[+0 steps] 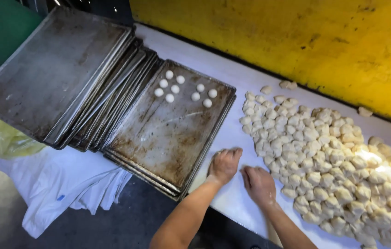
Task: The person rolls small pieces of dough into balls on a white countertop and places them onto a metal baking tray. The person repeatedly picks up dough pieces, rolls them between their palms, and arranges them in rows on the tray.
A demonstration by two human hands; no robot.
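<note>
Two bare hands rest palm down on the white desk (232,78), side by side near its near edge. The left hand (224,164) lies just right of the tray corner, its fingers (233,152) held together and curved downward, pointing far and right. The right hand (259,183) sits just beside it, fingers (247,174) also together and bent over the surface. Each palm seems to cover something, perhaps a dough piece, but whatever lies under them is hidden, so I cannot tell.

Just right of the right hand spreads a big heap of raw dough pieces (338,170), pale and lumpy, running from the middle of the desk off to the right edge of view; the nearest pieces lie close to the right hand's knuckles without clearly touching. A few stray pieces (288,85) sit far off near the yellow wall (297,41).

Left of the hands is a worn metal baking tray (167,138) on top of a low stack, carrying nine small round white dough balls (170,87) at its far end. Further left, more trays (52,69) are piled and fanned. A white cloth (61,184) hangs below them.
</note>
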